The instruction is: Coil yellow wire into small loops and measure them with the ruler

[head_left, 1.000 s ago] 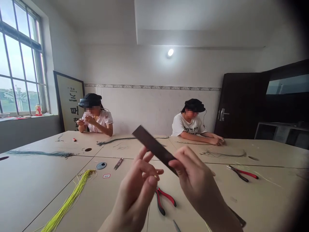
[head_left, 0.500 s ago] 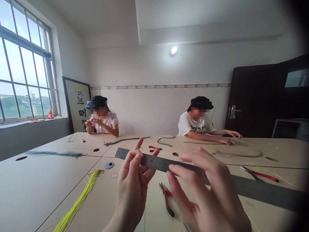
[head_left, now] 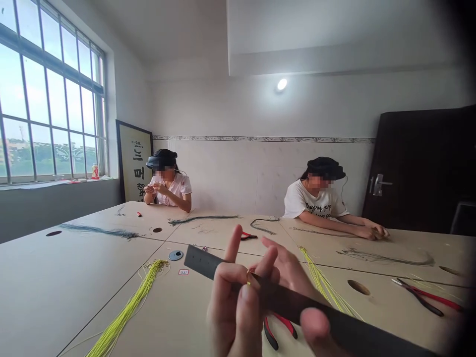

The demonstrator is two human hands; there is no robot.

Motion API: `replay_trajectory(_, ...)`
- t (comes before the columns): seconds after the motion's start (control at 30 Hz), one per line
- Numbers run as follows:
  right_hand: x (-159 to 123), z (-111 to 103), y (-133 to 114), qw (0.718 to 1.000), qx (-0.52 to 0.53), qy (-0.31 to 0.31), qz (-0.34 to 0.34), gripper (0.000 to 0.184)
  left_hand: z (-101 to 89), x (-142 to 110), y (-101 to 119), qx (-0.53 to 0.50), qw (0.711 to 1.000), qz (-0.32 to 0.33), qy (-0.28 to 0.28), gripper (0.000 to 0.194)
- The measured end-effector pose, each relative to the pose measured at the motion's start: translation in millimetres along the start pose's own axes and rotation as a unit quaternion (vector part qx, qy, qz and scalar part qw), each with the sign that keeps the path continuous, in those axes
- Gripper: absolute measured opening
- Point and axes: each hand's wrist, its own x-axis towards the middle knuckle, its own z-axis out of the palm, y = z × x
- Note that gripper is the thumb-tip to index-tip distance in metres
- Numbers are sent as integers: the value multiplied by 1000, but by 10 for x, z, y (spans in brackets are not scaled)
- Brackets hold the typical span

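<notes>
A steel ruler (head_left: 290,300) runs slantwise across the front of the view, its darker face turned to me. My right hand (head_left: 292,270) grips it, thumb on the near face and fingers behind. In front of the ruler, my left hand (head_left: 232,302) pinches a small yellow-gold piece (head_left: 249,283) between thumb and bent forefinger, close to the ruler's upper edge. Most of that piece is hidden by the fingertips. Below the hands lie red-and-black pliers (head_left: 270,333), partly covered.
A bundle of yellow cords (head_left: 128,310) lies at left, another yellow bundle (head_left: 322,277) at right. More pliers (head_left: 420,295) rest far right. Dark cord bundles (head_left: 100,230) lie farther back. Two people sit across the table; one person's hands (head_left: 374,230) rest on it.
The ruler has tilted and its face has darkened. My right hand has moved from in front of it to around it, fingers behind. The view has shifted left.
</notes>
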Motion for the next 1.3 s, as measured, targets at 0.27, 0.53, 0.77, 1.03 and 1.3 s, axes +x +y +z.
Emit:
replay_trajectory(0.27,30,-215,-24,899,320,123,274,46,46,68,22,-19,999,0,-28,23)
replay_trajectory(0.53,-7,-238,-18,879,397,112,241,25,66,120,38,-16,997,-71,28,30)
replay_trajectory(0.77,54,-165,-94,909,312,193,197,14,-47,103,1,95,989,-77,-82,32)
replay_trajectory(1.03,-30,-431,31,847,448,237,160,21,-155,276,147,176,964,-81,-184,21)
replay_trajectory(1.3,26,-454,-122,657,695,-27,291,20,-118,286,187,188,947,-124,-228,29)
